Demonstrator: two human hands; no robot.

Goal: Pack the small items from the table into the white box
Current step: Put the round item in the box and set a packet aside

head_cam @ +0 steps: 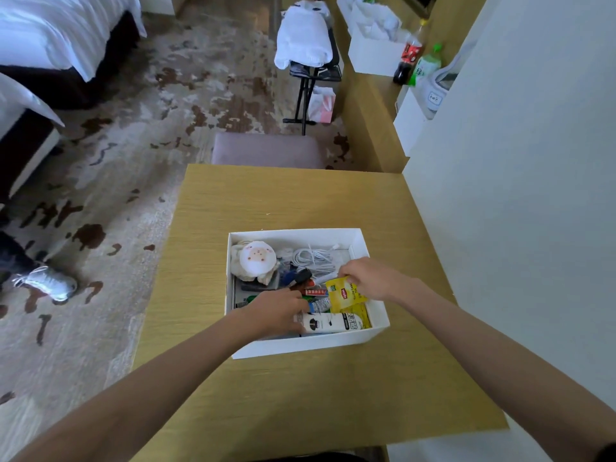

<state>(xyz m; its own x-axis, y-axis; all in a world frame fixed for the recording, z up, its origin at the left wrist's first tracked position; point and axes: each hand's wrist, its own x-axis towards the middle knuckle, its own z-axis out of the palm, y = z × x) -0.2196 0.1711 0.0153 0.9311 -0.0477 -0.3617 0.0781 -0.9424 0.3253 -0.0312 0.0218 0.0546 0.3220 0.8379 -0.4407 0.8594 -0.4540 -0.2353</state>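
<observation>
White box (310,343): open-topped, near the middle of the wooden table (286,201); all places below are given relative to it.
Contents, far side: round plush toy (256,258) in the far-left corner; coiled white cable (313,258) to its right.
Contents, near side: white tube (330,323) lying along the near wall; yellow tea packets (343,295) towards the right wall; pens and small tubes, hard to tell apart, in the middle.
Left hand (276,310): inside, near-left part; fingers curled down among the items beside the tube; whether it clasps anything cannot be told.
Right hand (366,278): over the right wall; fingertips pinched closed on the upper tea packet.
Table outside the box: no loose small items visible.
Progress (judgement): packing essentially done; only settling the packet and tidying appear left.
</observation>
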